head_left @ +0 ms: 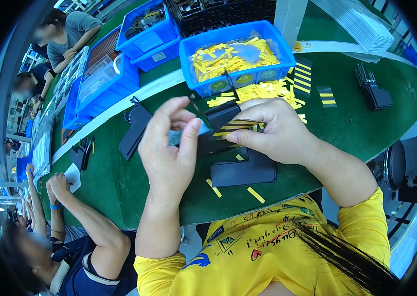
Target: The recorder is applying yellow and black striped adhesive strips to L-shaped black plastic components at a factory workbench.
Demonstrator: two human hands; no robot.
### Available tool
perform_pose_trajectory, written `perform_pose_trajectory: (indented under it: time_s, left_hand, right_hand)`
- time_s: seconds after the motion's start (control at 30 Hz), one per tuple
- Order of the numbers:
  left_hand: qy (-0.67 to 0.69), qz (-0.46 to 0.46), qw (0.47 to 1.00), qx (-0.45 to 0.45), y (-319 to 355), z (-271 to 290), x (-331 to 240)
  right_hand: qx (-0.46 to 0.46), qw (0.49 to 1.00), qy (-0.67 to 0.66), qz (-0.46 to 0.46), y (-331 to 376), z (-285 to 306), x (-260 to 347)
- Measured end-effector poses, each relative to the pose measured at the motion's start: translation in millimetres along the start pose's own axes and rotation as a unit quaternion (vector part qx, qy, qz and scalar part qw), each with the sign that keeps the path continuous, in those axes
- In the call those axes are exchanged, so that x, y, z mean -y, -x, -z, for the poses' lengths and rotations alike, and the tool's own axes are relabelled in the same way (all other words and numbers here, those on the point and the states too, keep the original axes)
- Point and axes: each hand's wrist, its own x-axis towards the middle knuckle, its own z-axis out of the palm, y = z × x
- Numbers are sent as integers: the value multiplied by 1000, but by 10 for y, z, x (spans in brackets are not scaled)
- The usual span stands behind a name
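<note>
Right hand (277,130) pinches a black flat part (223,117) striped with yellow strips, thumb under, fingers curled over it. Left hand (169,148) sits just beside, fingertips closed narrowly on the part's near corner. Below both hands, a stack of black plates (243,172) lies on the green table mat (346,123), two loose yellow strips (255,194) nearer the body. Beyond the hands, a heap of yellow strips (262,91) spills before a blue bin (235,56) full of them. Left of the hands, a co-worker's forearm (77,204) rests on the mat; more blue bins (105,79) run along the bench.
</note>
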Motion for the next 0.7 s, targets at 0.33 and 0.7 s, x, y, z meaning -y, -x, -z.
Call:
perform_pose_trajectory:
  time_s: [0.33,0.7]
  left_hand:
    - [-21,-13,999,-47,-31,72,12]
    - [140,153,978,-7,1,96,-4]
  right_hand:
    - [8,999,33,35,9,-67,20]
    - [-20,996,63,55,19,-99,9]
